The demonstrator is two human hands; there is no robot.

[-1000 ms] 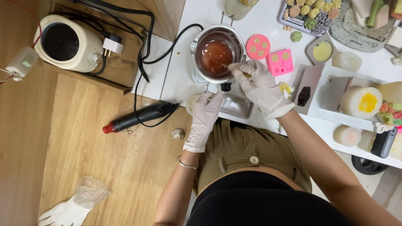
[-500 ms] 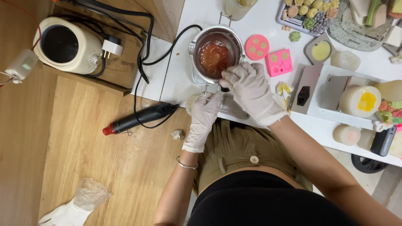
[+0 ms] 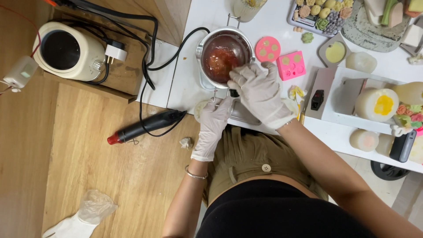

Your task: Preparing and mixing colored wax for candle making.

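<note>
A metal pot of melted red wax stands on a small heater at the white table's near edge. My right hand, in a white glove, lies over the pot's near rim with its fingers curled; a thin stirring stick seen earlier is hidden under them. My gloved left hand reaches up from below to the pot's black handle and closes on its lower part.
Pink round mould and pink square mould lie right of the pot. A black heat gun and a cream melter sit on the wooden floor at left. White tray with candles stands at right.
My right hand has slid left from beside the pot onto its near rim. The left hand stays at the handle.
</note>
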